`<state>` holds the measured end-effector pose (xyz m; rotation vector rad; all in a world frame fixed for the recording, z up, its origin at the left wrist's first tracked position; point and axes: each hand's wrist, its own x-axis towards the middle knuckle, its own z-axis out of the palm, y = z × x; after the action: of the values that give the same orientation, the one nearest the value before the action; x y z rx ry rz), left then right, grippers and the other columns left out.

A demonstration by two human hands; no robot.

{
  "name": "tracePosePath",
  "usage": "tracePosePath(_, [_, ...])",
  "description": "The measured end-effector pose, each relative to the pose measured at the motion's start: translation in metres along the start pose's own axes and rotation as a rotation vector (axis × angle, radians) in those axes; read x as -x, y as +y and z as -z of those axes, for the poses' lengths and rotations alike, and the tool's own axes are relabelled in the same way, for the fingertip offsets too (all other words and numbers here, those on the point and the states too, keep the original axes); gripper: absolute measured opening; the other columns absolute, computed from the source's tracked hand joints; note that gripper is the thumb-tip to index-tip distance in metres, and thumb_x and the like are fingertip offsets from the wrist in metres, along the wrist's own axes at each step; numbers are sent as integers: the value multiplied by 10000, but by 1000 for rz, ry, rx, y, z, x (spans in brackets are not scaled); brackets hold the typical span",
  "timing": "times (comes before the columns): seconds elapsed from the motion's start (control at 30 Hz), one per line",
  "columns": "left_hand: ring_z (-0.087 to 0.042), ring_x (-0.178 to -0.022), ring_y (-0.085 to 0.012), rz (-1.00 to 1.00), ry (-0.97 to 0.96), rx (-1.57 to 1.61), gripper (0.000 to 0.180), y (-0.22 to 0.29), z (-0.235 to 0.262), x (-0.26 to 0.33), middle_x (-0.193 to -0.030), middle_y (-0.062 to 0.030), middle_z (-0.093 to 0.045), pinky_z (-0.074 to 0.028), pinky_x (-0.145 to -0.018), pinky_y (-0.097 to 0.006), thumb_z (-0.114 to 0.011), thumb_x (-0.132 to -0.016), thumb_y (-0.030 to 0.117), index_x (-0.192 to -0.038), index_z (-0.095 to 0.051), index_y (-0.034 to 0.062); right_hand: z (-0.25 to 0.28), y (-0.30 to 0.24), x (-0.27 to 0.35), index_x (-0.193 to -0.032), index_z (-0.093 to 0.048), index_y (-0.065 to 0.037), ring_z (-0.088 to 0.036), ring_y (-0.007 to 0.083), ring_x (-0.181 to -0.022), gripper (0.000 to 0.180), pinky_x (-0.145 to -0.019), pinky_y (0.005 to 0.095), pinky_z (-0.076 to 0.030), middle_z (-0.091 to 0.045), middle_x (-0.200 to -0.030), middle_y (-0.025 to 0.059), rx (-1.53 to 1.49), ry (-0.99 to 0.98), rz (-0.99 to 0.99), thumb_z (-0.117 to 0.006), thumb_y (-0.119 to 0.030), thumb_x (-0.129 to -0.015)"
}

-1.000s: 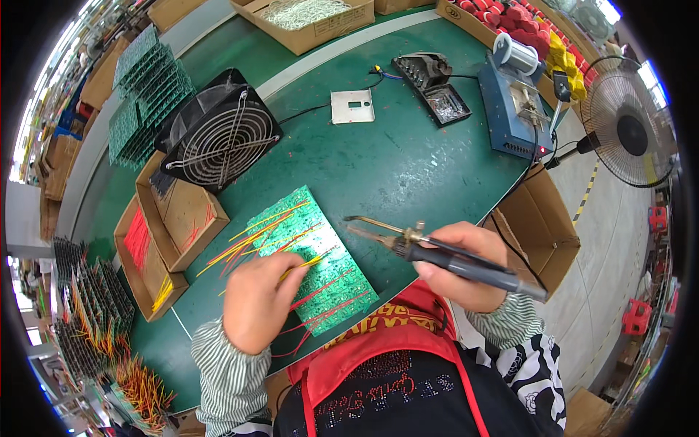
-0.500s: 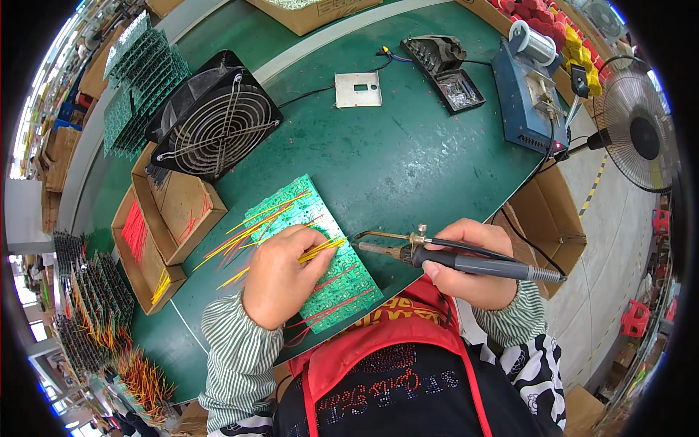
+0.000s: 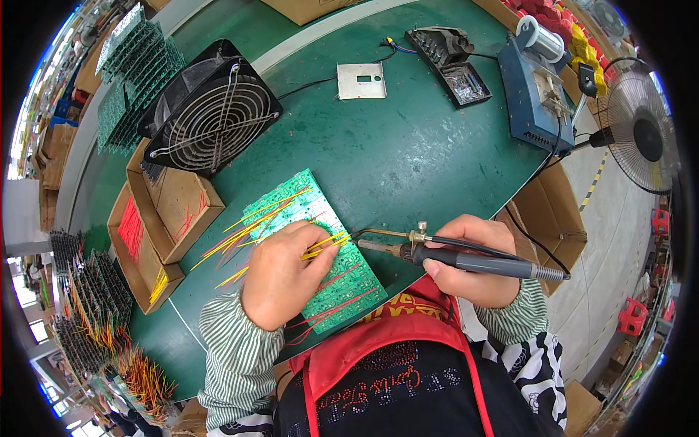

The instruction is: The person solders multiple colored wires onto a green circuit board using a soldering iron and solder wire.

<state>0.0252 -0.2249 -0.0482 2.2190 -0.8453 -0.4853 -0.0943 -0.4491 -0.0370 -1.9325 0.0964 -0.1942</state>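
Observation:
A green circuit board panel (image 3: 357, 291) lies on the bench close to my body, with red and yellow wires standing from it. Over its middle, my left hand (image 3: 285, 271) pinches several yellow wires (image 3: 326, 247), whose ends point right at the board's right edge. My right hand (image 3: 473, 262) grips a grey soldering iron (image 3: 495, 265) with a thin curved metal feed tube (image 3: 386, 233) clamped above its shaft. The iron's tip and the tube's end meet close to the yellow wire ends; the exact contact is too small to make out.
A black square fan (image 3: 218, 116) and a cardboard box (image 3: 175, 240) of cut wires stand left. Far right sit a blue soldering station (image 3: 528, 102) with a solder spool (image 3: 540, 40) and a black tray (image 3: 466, 84). A metal plate (image 3: 362, 81) lies at the back.
The soldering iron has shifted slightly left, bringing its tip nearer the yellow wire ends. My left hand keeps its pinch almost in place. The view has shifted slightly.

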Motion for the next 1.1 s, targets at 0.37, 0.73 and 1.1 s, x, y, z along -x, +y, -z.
tracePosePath(0.37, [-582, -627, -283, -10, 30, -24, 102, 0, -3, 0, -738, -115, -587, -450, -557, -362, -641, -780, 110, -801, -610, 15, 5, -4, 2, -822, -613, -19, -629, 113, -560, 187, -529, 236, -478, -651, -669, 51, -37, 17, -5, -729, -109, -705])
tracePosePath(0.73, [-580, -603, -262, -51, 111, -9, 98, 1, -7, 4, -731, -112, -584, -449, -538, -339, -661, -759, 91, -803, -619, 15, 5, -5, 5, -843, -622, -14, -633, 112, -604, 193, -565, 234, -489, -650, -699, 52, -38, -10, -80, -729, -114, -718])
tracePosePath(1.1, [-578, -580, -230, -18, 103, 44, 97, -2, -7, 5, -734, -110, -586, -456, -519, -312, -663, -763, 81, -804, -615, 7, 1, -1, 3, -859, -628, -12, -633, 107, -616, 207, -566, 233, -489, -656, -716, 56, -13, -2, -31, -729, -122, -716])
